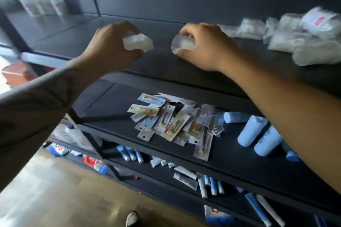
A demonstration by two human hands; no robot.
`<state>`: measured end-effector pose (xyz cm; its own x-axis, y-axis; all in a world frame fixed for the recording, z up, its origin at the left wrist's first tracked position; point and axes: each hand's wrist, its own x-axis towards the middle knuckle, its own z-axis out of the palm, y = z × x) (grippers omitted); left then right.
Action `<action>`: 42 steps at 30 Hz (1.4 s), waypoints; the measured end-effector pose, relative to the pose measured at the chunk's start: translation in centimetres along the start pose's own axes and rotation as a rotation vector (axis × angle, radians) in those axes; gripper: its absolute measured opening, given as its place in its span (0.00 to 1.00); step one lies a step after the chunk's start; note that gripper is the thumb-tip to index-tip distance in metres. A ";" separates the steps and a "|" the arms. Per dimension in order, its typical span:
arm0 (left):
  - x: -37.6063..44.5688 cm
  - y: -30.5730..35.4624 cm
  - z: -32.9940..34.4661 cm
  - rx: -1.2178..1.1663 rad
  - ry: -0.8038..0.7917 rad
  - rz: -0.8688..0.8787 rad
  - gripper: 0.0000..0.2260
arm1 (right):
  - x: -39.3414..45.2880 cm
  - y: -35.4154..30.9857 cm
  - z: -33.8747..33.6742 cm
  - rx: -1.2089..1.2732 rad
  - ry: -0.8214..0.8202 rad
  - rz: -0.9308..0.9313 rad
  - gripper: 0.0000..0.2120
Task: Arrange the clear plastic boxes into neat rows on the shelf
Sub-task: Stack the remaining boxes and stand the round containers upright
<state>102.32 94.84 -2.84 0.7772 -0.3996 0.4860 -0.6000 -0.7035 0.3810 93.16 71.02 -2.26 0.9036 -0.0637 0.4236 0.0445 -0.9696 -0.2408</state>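
Dark shelf unit with several tiers. Top shelf (pixel 166 64), upper half of the frame: a heap of clear plastic boxes (pixel 302 37) lies on it at the upper right, blurred. Middle shelf (pixel 114 101), centre: a loose pile of flat carded packets (pixel 171 123) lies on it, with pale blue cylinders (pixel 256 134) just to its right, some lying and some tilted. Lower shelf (pixel 228 201), lower centre and right: scattered white and blue tubes (pixel 201 180). Floor (pixel 55 199), lower left: tan, glossy.
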 end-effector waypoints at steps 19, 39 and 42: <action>-14.9 -24.0 -20.4 0.122 0.122 -0.245 0.16 | 5.0 -35.1 11.9 0.162 -0.110 -0.320 0.22; -18.5 -46.1 -28.3 0.130 0.180 -0.387 0.17 | 16.0 -54.5 26.9 0.261 -0.149 -0.374 0.26; -16.8 -48.8 -27.9 0.141 0.162 -0.386 0.17 | 18.9 -55.5 28.6 0.265 -0.147 -0.376 0.27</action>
<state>113.27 152.32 -7.68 0.8927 -0.0026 0.4506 -0.2314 -0.8607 0.4535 119.98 130.39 -5.84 0.8540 0.3319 0.4006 0.4692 -0.8241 -0.3175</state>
